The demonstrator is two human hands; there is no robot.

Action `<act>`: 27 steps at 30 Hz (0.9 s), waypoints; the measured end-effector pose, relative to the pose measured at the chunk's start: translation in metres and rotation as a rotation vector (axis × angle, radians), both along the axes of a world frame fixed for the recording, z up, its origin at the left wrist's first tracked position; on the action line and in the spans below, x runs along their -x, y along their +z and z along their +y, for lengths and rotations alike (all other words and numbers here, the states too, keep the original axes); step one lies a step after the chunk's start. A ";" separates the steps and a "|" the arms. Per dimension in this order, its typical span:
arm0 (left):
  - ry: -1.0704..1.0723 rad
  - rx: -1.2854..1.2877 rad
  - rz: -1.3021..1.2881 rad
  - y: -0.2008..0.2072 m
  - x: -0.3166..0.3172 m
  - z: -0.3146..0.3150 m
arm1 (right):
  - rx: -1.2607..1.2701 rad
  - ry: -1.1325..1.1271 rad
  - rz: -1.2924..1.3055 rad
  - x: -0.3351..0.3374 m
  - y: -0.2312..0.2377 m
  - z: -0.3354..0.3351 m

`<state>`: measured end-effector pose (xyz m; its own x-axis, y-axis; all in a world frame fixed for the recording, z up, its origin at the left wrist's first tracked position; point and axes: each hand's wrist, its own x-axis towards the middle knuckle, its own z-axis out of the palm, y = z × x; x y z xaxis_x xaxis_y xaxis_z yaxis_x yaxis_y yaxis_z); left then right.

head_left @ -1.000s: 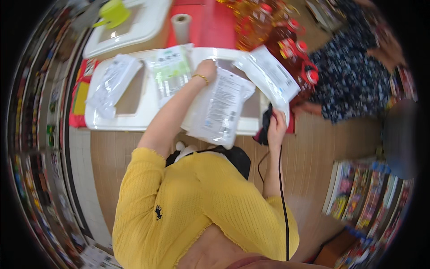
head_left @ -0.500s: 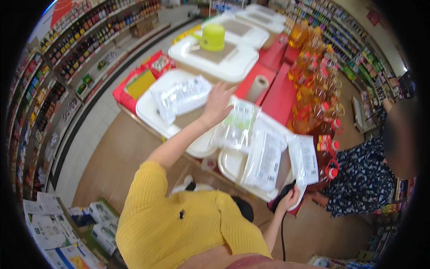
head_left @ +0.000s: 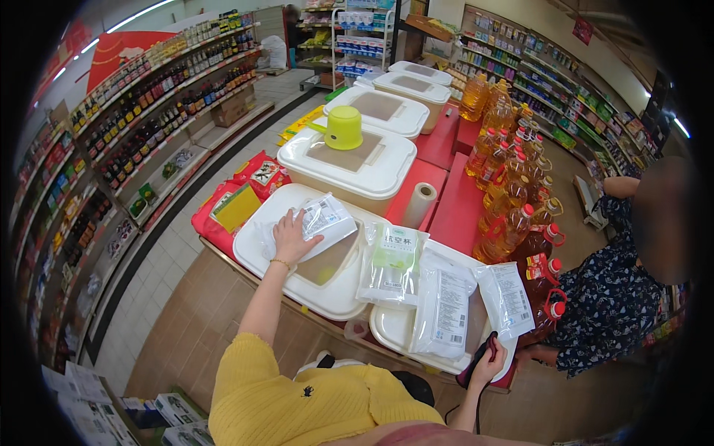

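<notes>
Nearby, a scoop (head_left: 343, 128) and a roll (head_left: 419, 207), perhaps plastic, stand behind the packets (head_left: 329, 220)

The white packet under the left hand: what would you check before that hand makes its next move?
1. Left hand touching the white packet: ok, its fingers are spread over it.
2. Firm grip: cannot tell, the hand hides the contact.
3. Packet supported: ok, it lies on a white lid.
4. Nothing else on top of it: ok, only the hand.
5. Right hand free to help: not ok, it holds a dark item.
6. Lime-green scoop out of the way: ok, it sits on another lid farther back.
</notes>
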<state>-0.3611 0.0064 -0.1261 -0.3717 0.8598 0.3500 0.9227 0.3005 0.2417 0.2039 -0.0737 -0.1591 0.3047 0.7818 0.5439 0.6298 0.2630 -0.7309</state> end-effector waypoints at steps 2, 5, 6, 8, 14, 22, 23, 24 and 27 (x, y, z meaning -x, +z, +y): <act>0.002 0.131 -0.126 0.013 0.008 0.000 | -0.011 -0.010 -0.038 0.000 -0.002 0.000; -0.001 0.305 -0.273 0.026 0.031 0.005 | 0.024 -0.021 -0.112 0.003 0.003 0.000; -0.009 0.362 -0.315 0.024 0.041 0.006 | 0.018 -0.024 -0.109 0.003 0.003 -0.001; -0.047 0.270 -0.514 -0.004 0.072 0.005 | 0.006 -0.015 -0.097 0.004 0.001 0.002; -0.014 0.196 -0.866 0.012 0.054 0.001 | -0.030 -0.038 -0.034 0.001 0.000 -0.001; -0.028 -0.253 -1.246 -0.022 0.034 -0.025 | 0.007 -0.148 0.458 0.005 0.021 0.007; -0.067 -0.269 -1.348 -0.024 0.027 -0.028 | 0.002 -0.150 0.546 0.005 0.024 0.009; -0.110 -0.283 -1.450 -0.012 0.012 -0.032 | -0.005 -0.155 0.634 0.009 0.033 0.013; -0.268 -0.279 -1.639 0.034 -0.044 -0.042 | -0.010 -0.125 0.762 0.023 0.073 0.029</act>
